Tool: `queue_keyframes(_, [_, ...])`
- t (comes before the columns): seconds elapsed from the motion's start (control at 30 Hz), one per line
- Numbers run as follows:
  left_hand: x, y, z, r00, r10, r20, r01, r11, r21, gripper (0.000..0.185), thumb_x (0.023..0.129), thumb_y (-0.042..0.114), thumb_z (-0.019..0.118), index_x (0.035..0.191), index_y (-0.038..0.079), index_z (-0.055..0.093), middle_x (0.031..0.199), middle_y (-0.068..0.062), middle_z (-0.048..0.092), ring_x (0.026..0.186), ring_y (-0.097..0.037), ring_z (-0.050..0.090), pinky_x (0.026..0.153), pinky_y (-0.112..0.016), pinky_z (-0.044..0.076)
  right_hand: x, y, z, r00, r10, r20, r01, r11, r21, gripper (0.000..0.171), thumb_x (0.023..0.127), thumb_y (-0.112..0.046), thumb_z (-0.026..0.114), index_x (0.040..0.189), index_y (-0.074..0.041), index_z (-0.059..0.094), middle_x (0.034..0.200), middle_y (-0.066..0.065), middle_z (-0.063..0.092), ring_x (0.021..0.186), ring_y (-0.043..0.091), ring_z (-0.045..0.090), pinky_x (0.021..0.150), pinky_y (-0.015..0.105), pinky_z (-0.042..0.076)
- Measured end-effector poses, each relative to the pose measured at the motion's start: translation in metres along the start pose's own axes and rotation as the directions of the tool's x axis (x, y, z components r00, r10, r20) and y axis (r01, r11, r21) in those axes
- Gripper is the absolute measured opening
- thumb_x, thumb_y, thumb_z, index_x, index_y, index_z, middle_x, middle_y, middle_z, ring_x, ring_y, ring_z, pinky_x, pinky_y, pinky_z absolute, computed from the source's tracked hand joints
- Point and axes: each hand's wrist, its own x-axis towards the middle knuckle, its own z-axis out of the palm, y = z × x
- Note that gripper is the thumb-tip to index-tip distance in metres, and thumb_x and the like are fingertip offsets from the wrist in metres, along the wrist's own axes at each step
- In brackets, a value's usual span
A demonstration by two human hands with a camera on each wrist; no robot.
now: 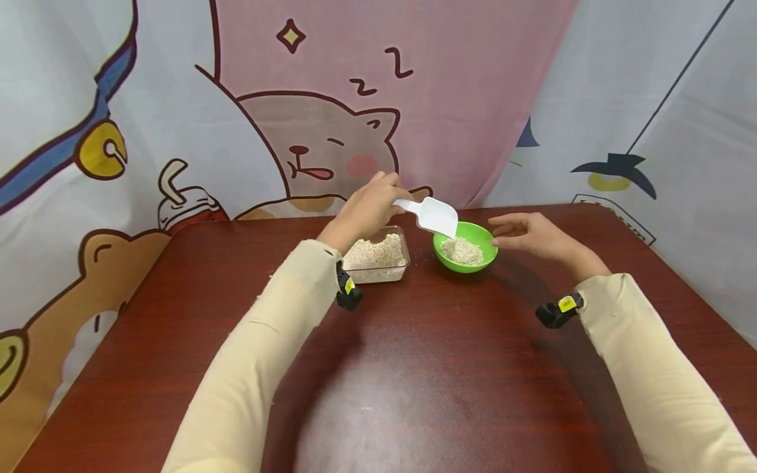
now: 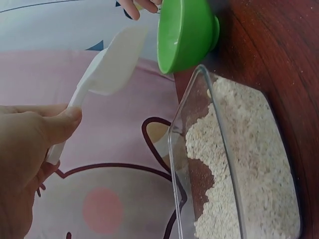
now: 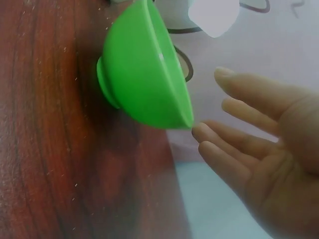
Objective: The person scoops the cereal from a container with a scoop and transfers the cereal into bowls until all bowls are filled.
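Observation:
My left hand (image 1: 374, 205) pinches the handle of a white plastic scoop (image 1: 436, 217). The scoop's blade tilts down over a green bowl (image 1: 464, 267), its lip just above the pale flakes (image 1: 462, 252), which look like oats, in the bowl. In the left wrist view the thumb lies along the scoop handle. Beneath the left hand stands a clear rectangular container (image 2: 203, 74), holding more oat flakes (image 2: 259, 164) with a hollow dug in them. My right hand (image 3: 269, 134) has loosely extended fingers, with fingertips right at the bowl's rim.
A dark reddish-brown wooden table (image 1: 378, 381) carries everything. Small flakes are scattered on it near the bowl and container. Behind its far edge hangs a cartoon-printed curtain (image 1: 473, 79). Each wrist wears a small black camera.

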Motion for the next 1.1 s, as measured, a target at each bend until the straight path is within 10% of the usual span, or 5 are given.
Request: queue_keyframes(1.1, [-0.063, -0.064, -0.019, 0.993, -0.087, 0.077, 0.095, 0.989, -0.114, 0.024, 0.087, 0.009, 0.061, 0.109, 0.002, 0.067, 0.094, -0.012, 0.055, 0.090, -0.028, 0.045, 0.079, -0.037, 0.038, 0.050, -0.078, 0.085, 0.960, -0.261, 0.101, 0.257, 0.965, 0.054, 0.045, 0.085, -0.016, 0.066, 0.124, 0.002, 0.054, 0.101, 0.017, 0.065, 0.095, 0.026, 0.061, 0.081, 0.040, 0.047])
